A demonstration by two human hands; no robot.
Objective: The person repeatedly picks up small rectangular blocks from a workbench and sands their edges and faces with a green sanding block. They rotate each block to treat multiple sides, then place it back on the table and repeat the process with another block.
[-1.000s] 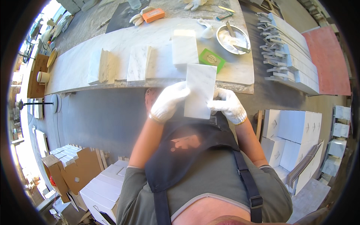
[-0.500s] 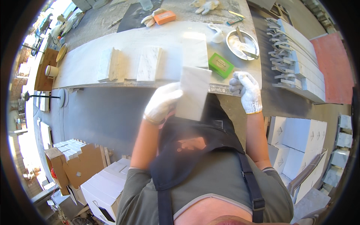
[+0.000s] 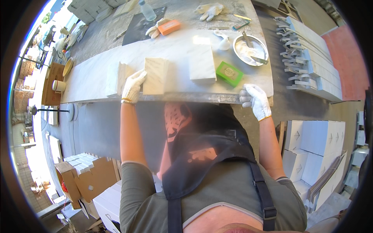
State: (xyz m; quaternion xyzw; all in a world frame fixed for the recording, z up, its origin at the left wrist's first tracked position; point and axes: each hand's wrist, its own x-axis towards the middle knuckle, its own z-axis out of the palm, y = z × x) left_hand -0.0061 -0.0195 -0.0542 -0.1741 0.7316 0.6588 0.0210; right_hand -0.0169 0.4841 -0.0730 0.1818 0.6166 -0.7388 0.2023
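Observation:
My left hand (image 3: 133,87), in a white knitted glove, grips the left edge of a pale veined marble tile (image 3: 154,76). That tile lies on or just over the middle stack at the bench's front edge. My right hand (image 3: 256,101), gloved too, hovers by the bench's front right corner with its fingers curled closed; whatever they may hold is hidden. A green box (image 3: 229,73) lies just beyond it. To the left of my left hand stands another tile stack (image 3: 115,79), and a third stack (image 3: 202,64) sits beside the green box.
A metal bowl (image 3: 235,49) of white paste with two putty knives stands at the bench's right. Behind lie an orange box (image 3: 169,27), loose gloves (image 3: 210,11) and a clear bottle (image 3: 147,11). White cartons (image 3: 316,134) stand at right, cardboard boxes (image 3: 95,174) at lower left.
My left hand has carried the tile from in front of my apron leftward to the middle stack. My right hand stays near the bench corner, fingers still curled.

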